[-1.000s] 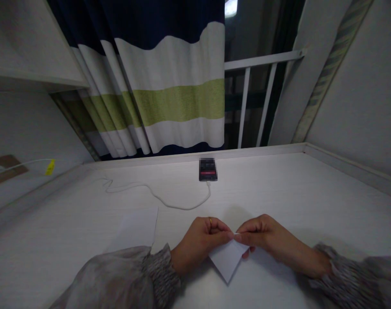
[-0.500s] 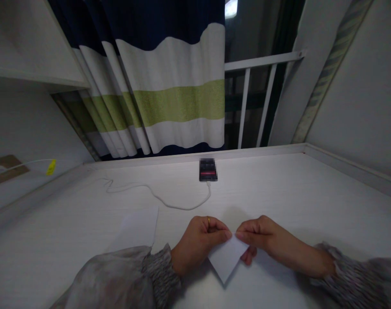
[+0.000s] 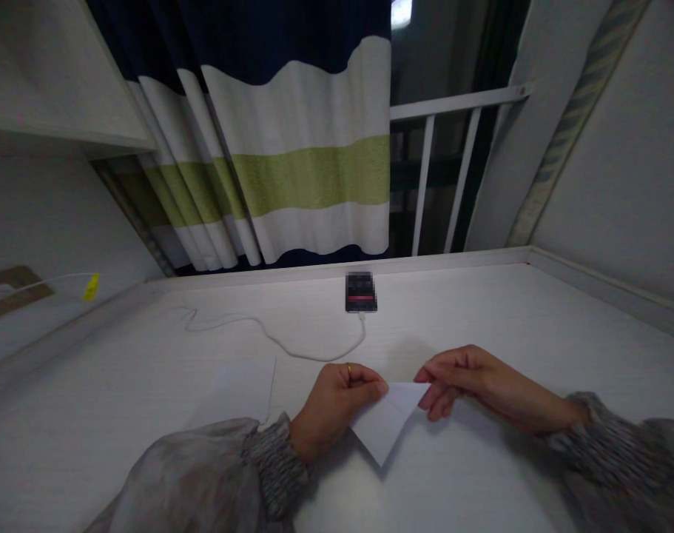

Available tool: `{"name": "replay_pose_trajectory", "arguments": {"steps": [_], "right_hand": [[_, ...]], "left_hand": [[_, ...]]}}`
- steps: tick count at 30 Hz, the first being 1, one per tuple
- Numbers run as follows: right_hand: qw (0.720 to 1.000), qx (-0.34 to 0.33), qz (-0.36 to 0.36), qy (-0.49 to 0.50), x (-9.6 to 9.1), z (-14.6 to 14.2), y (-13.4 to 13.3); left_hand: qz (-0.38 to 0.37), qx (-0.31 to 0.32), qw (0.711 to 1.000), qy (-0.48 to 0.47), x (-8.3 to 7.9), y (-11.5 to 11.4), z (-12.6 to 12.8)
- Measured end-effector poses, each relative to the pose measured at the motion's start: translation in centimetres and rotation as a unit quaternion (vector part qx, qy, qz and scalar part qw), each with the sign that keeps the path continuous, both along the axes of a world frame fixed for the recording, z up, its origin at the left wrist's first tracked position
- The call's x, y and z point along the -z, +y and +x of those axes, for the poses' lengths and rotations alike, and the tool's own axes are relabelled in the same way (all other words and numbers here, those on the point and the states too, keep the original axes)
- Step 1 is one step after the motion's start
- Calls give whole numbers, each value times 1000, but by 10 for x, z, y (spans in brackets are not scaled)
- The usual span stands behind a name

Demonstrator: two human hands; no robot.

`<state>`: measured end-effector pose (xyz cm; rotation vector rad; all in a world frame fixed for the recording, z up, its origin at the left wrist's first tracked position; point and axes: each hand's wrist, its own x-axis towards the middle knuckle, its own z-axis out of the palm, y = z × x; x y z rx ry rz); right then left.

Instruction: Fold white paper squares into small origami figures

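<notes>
A small folded piece of white paper point(image 3: 385, 426) is held up off the tabletop, one corner pointing down towards me. My left hand point(image 3: 337, 403), with a gold ring on one finger, is closed on its upper left edge, thumb in front. Beside the paper's right corner is my right hand point(image 3: 470, 381). Its thumb is lifted off the sheet and its fingers are apart behind that corner; whether they touch it is hard to see. A flat white sheet point(image 3: 237, 389) lies on the table left of my left hand, partly covered by my sleeve.
A dark phone point(image 3: 361, 292) with a blurred screen lies at the back of the white table point(image 3: 470, 311). Its white cable point(image 3: 292, 354) curves off to the left. Behind the table's raised rim hang a striped curtain point(image 3: 308, 178) and a white window rail point(image 3: 459, 102).
My right hand has let go of the paper's top edge and moved right and upward, its thumb lifting. The left hand, still gripping, has shifted slightly left and up with the paper.
</notes>
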<state>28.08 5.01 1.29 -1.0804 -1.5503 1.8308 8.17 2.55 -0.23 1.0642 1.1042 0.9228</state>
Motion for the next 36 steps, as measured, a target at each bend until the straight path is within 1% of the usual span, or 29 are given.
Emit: {"name": "replay_pose_trajectory", "arguments": {"steps": [2, 4, 5, 8, 10, 13, 17, 19, 21, 23, 25, 26, 29, 32, 36], "right_hand": [[998, 53, 5, 16, -1, 3, 4], [997, 73, 16, 10, -1, 4, 5], [998, 65, 23, 3, -1, 3, 4], [998, 6, 47, -31, 1, -3, -1], [997, -13, 50, -55, 3, -7, -5], [997, -2, 36, -67, 4, -9, -8], [998, 24, 41, -51, 2, -8, -10], [998, 27, 42, -48, 0, -7, -10], [996, 29, 67, -56, -1, -7, -9], [988, 28, 128, -81, -2, -7, -10], [975, 10, 192, -111, 0, -9, -11], [969, -11, 212, -125, 2, -10, -12], [956, -72, 239, -152, 6, -14, -17], [952, -88, 244, -160, 7, -17, -20], [963, -93, 214, -138, 4, -15, -19]], "left_hand": [[2, -4, 1000, -6, 1, 1, -1], [5, -2, 1000, -7, 2, 1, -1], [7, 0, 1000, -6, 3, 1, -1], [12, 6, 1000, 4, 4, -1, -1], [11, 9, 1000, 14, 4, -2, 0], [4, 10, 1000, 18, 1, -3, 2], [2, 1, 1000, -3, -1, -3, 4], [1, 1, 1000, -12, -1, -3, 4], [0, 1, 1000, -8, 0, -3, 5], [-1, 6, 1000, 3, 1, -3, 5], [-4, 20, 1000, 17, 2, -5, 7], [-6, 27, 999, 24, 3, -5, 8], [-11, 39, 998, 37, 6, -7, 11], [-10, 53, 998, 27, 7, -8, 13], [-15, 57, 998, 8, 4, -8, 12]]}}
